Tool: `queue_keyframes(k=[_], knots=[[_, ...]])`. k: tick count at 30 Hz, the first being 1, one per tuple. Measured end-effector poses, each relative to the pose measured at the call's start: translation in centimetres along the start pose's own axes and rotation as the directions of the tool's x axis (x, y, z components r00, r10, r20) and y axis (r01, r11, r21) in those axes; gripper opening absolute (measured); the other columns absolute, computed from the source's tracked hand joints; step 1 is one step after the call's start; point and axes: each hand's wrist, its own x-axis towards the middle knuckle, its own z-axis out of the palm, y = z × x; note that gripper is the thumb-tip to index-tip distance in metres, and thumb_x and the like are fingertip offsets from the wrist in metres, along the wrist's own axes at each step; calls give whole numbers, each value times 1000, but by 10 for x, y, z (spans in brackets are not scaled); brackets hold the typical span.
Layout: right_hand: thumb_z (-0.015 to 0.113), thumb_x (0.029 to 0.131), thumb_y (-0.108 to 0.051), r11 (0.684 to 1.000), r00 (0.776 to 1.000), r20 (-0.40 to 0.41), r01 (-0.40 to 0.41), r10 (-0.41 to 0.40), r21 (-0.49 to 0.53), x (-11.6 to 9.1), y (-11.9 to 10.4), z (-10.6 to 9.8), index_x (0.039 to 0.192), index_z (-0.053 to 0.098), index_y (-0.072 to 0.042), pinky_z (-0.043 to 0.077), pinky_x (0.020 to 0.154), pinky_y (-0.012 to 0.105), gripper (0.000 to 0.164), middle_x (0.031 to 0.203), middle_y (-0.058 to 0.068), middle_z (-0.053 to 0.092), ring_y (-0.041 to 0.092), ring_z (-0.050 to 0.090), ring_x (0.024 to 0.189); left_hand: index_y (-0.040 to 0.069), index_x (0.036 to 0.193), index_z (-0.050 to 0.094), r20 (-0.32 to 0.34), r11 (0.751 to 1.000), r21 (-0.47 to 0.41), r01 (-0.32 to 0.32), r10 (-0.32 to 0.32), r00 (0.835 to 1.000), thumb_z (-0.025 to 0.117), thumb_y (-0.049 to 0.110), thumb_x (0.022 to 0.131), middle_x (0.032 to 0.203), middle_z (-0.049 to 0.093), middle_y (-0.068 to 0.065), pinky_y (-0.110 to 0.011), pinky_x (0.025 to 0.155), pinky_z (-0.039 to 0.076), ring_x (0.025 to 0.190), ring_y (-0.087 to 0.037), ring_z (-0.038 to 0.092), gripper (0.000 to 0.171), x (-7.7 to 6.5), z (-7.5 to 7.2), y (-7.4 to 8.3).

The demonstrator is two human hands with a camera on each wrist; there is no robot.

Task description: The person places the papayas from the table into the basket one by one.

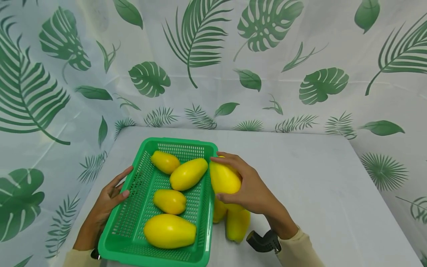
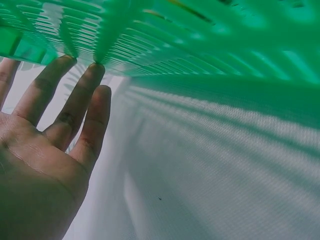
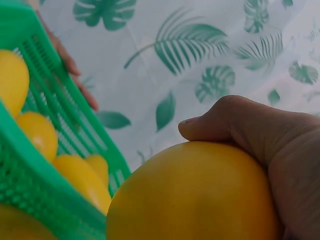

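A green slotted basket (image 1: 191, 206) holds several yellow papayas, such as a large one (image 1: 170, 231) near its front wall. My left hand (image 1: 106, 202) is at the basket's left side. Its thumb lies on the rim, and in the left wrist view straight, spread fingers (image 2: 85, 95) touch the slotted wall from outside. Beside the right rim my right hand (image 1: 248, 183) grips another papaya (image 1: 222, 178), fingers over its far side and thumb on its near side. That papaya (image 3: 195, 195) fills the lower middle of the right wrist view; its underside is hidden.
On the white table (image 1: 307, 178), more papayas (image 1: 237, 224) lie right of the basket, partly under my right hand. A leaf-patterned cloth (image 1: 213, 79) hangs behind and at the sides. A black device (image 1: 265, 241) is strapped at my right wrist.
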Motion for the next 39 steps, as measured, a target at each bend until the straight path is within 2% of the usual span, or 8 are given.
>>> queue_keyframes(k=[8, 11, 19, 21, 24, 29, 34, 39], knots=[[89, 80, -29, 999, 997, 62, 39, -39, 14, 21, -15, 23, 153, 56, -39, 57, 98, 44, 81, 166, -13, 41, 24, 51, 146, 10, 172, 20, 6, 1000, -4, -14, 14, 1000, 47, 1, 110, 161, 53, 6, -31, 97, 62, 138, -9, 61, 68, 0, -1, 0], [89, 79, -28, 998, 995, 81, 55, -57, 28, 27, -17, 32, 153, 58, -38, 57, 98, 44, 81, 165, -14, 42, 21, 47, 150, 10, 172, 19, 9, 1000, -12, -15, 15, 1000, 47, 0, 110, 162, 52, 5, -31, 97, 62, 138, -10, 61, 68, 1, -1, 0], [88, 78, -25, 994, 988, 121, 87, -95, 70, 39, -18, 55, 153, 58, -34, 58, 95, 39, 81, 164, -9, 45, 22, 44, 152, 10, 172, 20, 13, 999, -31, -19, 20, 1000, 46, 0, 110, 163, 52, 4, -31, 96, 62, 139, -10, 61, 68, 0, 1, 1], [88, 79, -27, 993, 987, 127, 89, -98, 77, 41, -18, 60, 153, 58, -33, 58, 96, 39, 81, 164, -10, 45, 22, 43, 151, 10, 172, 20, 7, 1000, -19, -15, 15, 1000, 47, 0, 110, 163, 51, 4, -31, 96, 62, 139, -10, 60, 68, 0, 1, 1], [89, 82, -28, 992, 986, 129, 91, -102, 85, 42, -19, 64, 153, 58, -36, 53, 108, 48, 78, 166, -12, 43, 21, 40, 154, 11, 172, 20, 0, 1000, -1, -7, 7, 1000, 47, 1, 110, 163, 51, 6, -31, 97, 61, 139, -9, 60, 68, 0, 0, 0], [89, 86, -29, 994, 991, 101, 76, -84, 79, 39, -19, 61, 150, 57, -46, 33, 125, 64, 74, 166, -17, 41, 17, 36, 158, 13, 172, 20, 6, 999, -34, 1, -1, 1000, 47, 1, 110, 162, 52, 5, -33, 94, 63, 137, -10, 62, 68, 0, 0, -2], [86, 90, -27, 993, 996, 33, 74, -77, 94, 30, -12, 47, 153, 56, -38, 33, 127, 60, 71, 166, -15, 42, 17, 36, 159, 11, 172, 19, 32, 997, -79, -17, 20, 999, 46, 0, 110, 161, 53, 1, -36, 91, 65, 134, -12, 65, 68, 1, -1, -2], [86, 92, -22, 992, 996, -36, 80, -77, 93, 18, 4, 29, 157, 52, -31, 31, 130, 56, 74, 169, -9, 39, 18, 31, 162, 12, 172, 18, 45, 997, -80, -22, 26, 999, 44, 0, 111, 162, 53, 1, -36, 91, 65, 133, -13, 65, 68, 0, -3, -1]])
